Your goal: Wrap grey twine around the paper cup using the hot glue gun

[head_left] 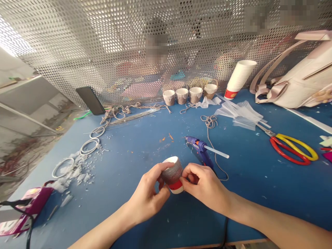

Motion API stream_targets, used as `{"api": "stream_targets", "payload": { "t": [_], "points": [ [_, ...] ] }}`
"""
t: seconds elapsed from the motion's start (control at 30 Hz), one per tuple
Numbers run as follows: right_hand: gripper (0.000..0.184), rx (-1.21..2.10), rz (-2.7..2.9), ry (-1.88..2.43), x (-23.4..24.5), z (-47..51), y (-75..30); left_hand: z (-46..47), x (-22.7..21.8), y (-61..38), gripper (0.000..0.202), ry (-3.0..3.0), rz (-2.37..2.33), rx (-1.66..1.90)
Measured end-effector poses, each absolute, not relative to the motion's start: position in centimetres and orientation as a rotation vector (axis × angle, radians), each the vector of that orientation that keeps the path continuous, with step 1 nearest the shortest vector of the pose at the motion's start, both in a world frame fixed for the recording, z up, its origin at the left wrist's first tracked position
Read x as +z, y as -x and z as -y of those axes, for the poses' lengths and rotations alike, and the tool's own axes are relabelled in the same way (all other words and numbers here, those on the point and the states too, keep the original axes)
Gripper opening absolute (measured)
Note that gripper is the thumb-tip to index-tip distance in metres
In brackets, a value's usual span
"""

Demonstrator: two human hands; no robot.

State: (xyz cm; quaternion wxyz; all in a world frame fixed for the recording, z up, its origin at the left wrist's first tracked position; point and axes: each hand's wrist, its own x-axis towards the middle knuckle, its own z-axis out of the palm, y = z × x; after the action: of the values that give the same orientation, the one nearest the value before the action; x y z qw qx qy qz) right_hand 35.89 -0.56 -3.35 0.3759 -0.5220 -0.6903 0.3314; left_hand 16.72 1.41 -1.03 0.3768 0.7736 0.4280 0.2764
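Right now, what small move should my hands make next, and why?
Probably wind another turn of cord around the cup with your right hand while your left hand steadies it: cord wraps one part, but the red band is bare.

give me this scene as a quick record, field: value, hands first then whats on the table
left hand: holds the cup between thumb and fingers
right hand: fingertips at the cup's right side; whether they pinch anything is hidden
cup state: tilted, grey cord wrapping above, red and white surface bare below
glue gun: on the table, beyond the right hand, stick protruding
scissors: right side, one handle red, one yellow
back row: four small cups with loop handles
phone: leaning, back left
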Motion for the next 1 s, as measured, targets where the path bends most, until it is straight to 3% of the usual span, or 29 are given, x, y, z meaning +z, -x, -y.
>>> {"api": "stream_targets", "payload": {
  "t": [0.4, 1.0],
  "points": [
    [0.019, 1.107, 1.683, 1.283, -2.4, 0.2, -36.4, -2.5, -0.3, -16.4, 0.031, -1.438, -1.159, 0.631],
    [0.031, 1.308, 1.484, 1.359, -2.4, 0.1, -37.1, -3.1, 0.9, -16.4, 0.045, -1.511, -1.232, 0.663]
  ]
}}
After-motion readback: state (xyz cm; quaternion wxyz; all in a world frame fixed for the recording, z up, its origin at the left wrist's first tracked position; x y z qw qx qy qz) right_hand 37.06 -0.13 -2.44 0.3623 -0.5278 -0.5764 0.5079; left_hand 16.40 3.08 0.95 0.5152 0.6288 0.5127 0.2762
